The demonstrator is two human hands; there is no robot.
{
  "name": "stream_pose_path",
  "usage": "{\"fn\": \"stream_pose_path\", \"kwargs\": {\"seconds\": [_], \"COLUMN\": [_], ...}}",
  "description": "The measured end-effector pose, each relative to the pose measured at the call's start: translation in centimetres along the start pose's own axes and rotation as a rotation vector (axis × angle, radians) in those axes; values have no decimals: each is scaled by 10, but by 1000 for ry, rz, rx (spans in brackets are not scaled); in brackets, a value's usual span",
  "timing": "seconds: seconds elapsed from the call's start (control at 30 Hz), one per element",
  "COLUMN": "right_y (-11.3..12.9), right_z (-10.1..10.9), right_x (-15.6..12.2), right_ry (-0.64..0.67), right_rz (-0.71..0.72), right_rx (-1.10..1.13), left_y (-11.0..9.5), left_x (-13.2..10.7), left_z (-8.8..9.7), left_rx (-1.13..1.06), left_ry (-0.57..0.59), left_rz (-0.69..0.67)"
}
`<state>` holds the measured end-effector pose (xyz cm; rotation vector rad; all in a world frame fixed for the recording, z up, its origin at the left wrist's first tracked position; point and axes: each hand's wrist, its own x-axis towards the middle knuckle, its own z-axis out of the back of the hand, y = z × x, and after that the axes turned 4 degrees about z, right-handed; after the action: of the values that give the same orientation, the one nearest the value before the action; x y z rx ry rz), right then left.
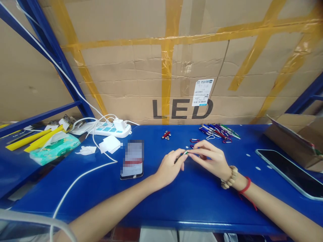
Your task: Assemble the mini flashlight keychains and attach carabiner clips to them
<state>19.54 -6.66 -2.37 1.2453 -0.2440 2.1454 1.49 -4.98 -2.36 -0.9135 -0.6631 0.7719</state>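
My left hand (169, 167) and my right hand (211, 159) meet over the middle of the blue table. Between their fingertips is a small green and silver piece (186, 152), mostly covered, so I cannot tell its kind. Both hands are closed in a pinch around it. Just beyond the right fingers lies a dark red carabiner clip (194, 140). Farther back is a pile of slim metallic tubes with clips (218, 131), in blue, purple, red and green. A little red tube (166, 135) rests beyond the left hand, with small round bits beside it.
A phone (132, 159) lies left of my hands, near crumpled white paper (110, 144) and a white power strip (112, 129) with trailing cables. On the right are another phone (290, 173) and an open cardboard box (295, 141). A large taped carton (141, 77) stands behind the table.
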Motion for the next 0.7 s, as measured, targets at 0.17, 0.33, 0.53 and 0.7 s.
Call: {"fn": "stream_pose_path", "kwargs": {"seconds": [0.17,0.33,0.53,0.7], "right_y": [1,2,3,3], "right_z": [1,1,2,2], "right_x": [-1,0,4,4], "right_ry": [-7,11,27,35], "right_rz": [-55,-61,-53,-69], "right_rx": [38,82,142,149], "left_y": [1,1,1,0], "left_x": [0,0,1,2], "left_z": [0,0,1,2], "left_rx": [29,18,46,47], "left_ry": [3,7,8,-10], "left_rz": [-22,-47,-34,-43]}}
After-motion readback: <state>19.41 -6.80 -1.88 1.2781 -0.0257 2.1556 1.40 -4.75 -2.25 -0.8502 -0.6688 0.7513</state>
